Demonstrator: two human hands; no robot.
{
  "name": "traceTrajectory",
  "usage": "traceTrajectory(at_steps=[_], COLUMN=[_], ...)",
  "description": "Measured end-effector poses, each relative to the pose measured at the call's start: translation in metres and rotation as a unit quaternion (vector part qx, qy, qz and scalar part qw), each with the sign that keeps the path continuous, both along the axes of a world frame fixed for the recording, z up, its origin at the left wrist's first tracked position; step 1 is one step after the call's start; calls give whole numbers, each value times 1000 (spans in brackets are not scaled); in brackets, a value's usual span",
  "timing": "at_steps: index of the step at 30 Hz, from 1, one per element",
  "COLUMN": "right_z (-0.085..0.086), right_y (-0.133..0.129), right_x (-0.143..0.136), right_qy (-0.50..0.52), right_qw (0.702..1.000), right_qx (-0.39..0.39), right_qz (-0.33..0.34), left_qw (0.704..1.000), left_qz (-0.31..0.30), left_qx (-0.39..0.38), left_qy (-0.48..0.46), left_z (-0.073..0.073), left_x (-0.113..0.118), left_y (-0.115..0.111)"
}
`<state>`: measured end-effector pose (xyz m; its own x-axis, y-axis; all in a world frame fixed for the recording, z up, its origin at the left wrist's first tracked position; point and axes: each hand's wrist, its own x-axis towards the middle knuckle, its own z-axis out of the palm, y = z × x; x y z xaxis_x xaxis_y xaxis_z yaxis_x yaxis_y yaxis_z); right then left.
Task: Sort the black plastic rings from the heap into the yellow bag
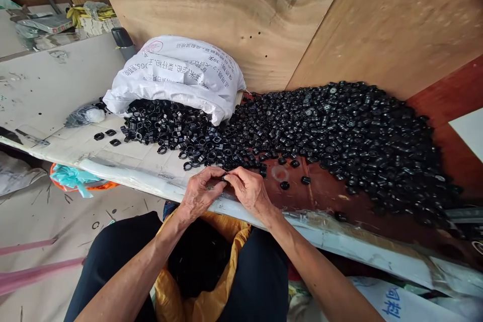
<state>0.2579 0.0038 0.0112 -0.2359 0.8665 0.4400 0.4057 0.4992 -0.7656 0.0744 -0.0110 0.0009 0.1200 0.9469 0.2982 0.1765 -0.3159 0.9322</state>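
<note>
My left hand and my right hand meet over the table's front edge, fingertips pinched together around a small black part that the fingers mostly cover. Just beyond them lie many black rings, spilling from a white printed sack. To the right spreads a large heap of black round pieces, with a few loose ones such as a black piece near my right hand. Below my wrists, an orange-yellow sack stands open between the legs, dark inside.
A plywood board rises behind the heap. A dark bottle stands beside the white sack, and a clear plastic bag lies at the left. Under the table edge is an orange-rimmed basket with turquoise plastic.
</note>
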Motion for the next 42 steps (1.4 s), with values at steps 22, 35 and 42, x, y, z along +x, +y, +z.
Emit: traceTrajectory(at_steps=[22, 35, 42], right_z=[1, 3, -3], right_y=[-1, 0, 1], right_x=[3, 3, -1], right_qy=[48, 12, -53], right_qw=[992, 999, 999], right_qx=[-89, -3, 6], right_qz=[72, 31, -3], left_qw=[1000, 994, 999], left_qz=[9, -3, -41], left_qx=[4, -65, -15], left_qy=[4, -82, -2], left_z=[0, 6, 13], left_x=[-3, -1, 0], left_y=[-1, 1, -2])
